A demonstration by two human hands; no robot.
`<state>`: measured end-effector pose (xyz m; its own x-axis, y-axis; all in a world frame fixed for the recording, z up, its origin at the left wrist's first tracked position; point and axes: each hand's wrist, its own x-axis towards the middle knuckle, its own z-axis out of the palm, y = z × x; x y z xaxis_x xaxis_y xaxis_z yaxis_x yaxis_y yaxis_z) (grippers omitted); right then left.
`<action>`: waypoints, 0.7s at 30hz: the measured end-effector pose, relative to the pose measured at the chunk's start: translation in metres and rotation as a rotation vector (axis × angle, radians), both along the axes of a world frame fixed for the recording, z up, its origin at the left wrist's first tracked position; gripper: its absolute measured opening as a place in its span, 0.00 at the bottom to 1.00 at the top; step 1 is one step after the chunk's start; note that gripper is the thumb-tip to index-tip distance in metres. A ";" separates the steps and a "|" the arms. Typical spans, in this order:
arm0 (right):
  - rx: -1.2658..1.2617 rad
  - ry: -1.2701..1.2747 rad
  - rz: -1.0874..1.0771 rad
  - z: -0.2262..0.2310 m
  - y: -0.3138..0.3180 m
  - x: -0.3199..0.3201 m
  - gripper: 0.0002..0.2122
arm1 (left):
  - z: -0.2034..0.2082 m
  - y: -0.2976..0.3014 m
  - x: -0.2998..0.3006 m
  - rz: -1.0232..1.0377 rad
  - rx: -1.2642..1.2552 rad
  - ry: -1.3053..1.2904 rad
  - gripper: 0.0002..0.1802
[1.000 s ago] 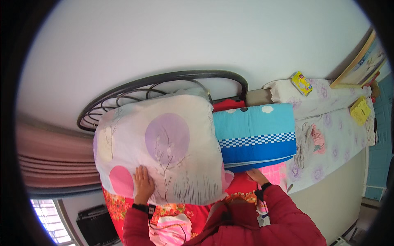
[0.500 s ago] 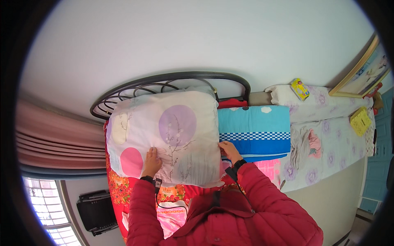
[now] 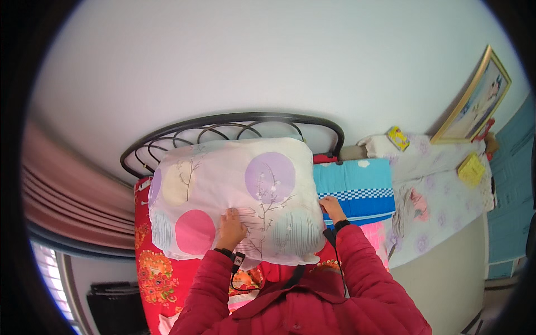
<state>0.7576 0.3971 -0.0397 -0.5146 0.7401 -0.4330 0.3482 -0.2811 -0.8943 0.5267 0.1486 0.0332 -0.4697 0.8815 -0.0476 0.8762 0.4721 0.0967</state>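
A big white pillow (image 3: 234,195) with purple, pink and pale blue circles and a branch print lies across the head of a bed. My left hand (image 3: 230,228) rests flat on its near side, fingers spread. My right hand (image 3: 331,209) touches the pillow's right edge, next to a folded blue blanket (image 3: 357,187) with a checked band. Both sleeves are red.
A black curved metal headboard (image 3: 223,125) stands behind the pillow against a white wall. The bed has a red flowered cover (image 3: 159,268). To the right a cloth-covered table (image 3: 441,206) carries yellow boxes (image 3: 472,168) and a framed picture (image 3: 474,100). Pink curtains (image 3: 67,201) hang on the left.
The pillow has shifted left and settled lower on the bed. My right hand moved from under the pillow's corner to its right edge; the left hand stays on it.
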 end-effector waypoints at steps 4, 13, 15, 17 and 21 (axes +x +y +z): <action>0.095 0.033 -0.228 0.003 -0.012 0.001 0.10 | 0.000 -0.012 -0.001 -0.018 0.085 -0.038 0.28; 0.038 -0.137 -0.138 0.002 -0.014 0.007 0.06 | -0.006 -0.017 -0.001 0.003 0.150 -0.050 0.27; 0.059 -0.129 -0.110 0.003 -0.010 0.011 0.06 | -0.006 -0.016 -0.001 -0.016 0.139 0.000 0.27; 0.067 -0.092 -0.077 0.004 -0.009 0.013 0.08 | -0.004 -0.016 -0.001 0.027 0.130 -0.075 0.26; 0.080 -0.148 -0.098 0.002 -0.015 0.007 0.12 | 0.001 -0.015 -0.002 0.003 0.117 -0.061 0.26</action>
